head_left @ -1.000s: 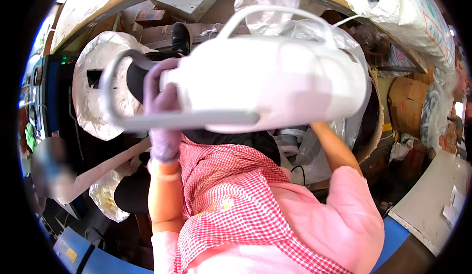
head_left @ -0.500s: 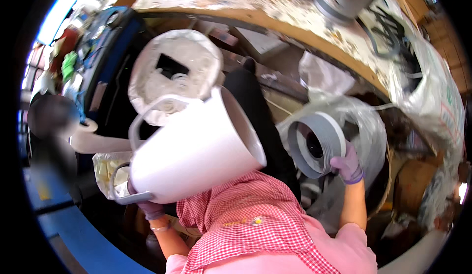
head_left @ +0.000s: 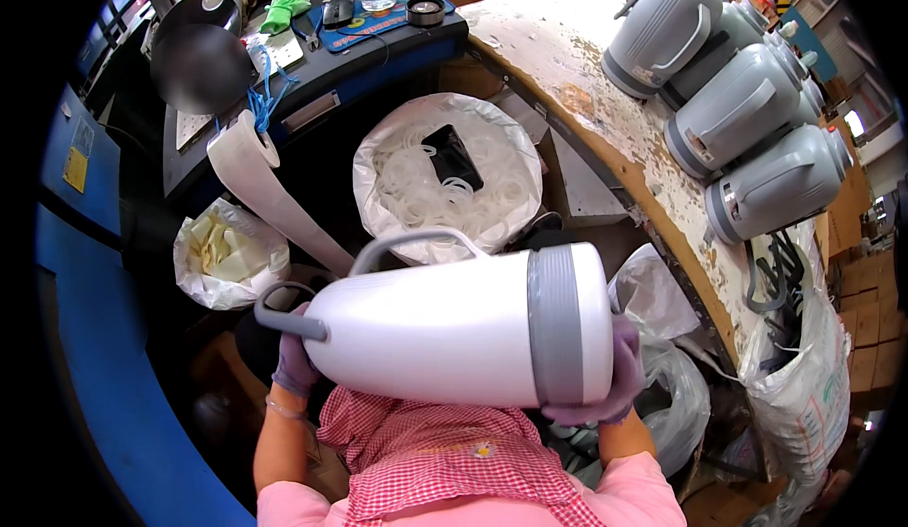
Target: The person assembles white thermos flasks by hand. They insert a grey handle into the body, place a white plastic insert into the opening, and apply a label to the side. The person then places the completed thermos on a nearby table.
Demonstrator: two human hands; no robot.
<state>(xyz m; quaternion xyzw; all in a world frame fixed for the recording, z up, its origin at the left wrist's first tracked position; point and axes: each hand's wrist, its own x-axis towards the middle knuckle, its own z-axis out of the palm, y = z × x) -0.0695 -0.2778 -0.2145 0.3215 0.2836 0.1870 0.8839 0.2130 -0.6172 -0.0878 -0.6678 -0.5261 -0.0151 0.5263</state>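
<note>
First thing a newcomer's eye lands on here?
Probably the big white jug, held sideways across the centre, with the left hand at its grey-looped end and the right hand at its grey-banded end. Next, the grey jugs grouped on the worn bench at upper right. Then the black slab lying on pale rings in a white-lined container beyond the jug.
</note>
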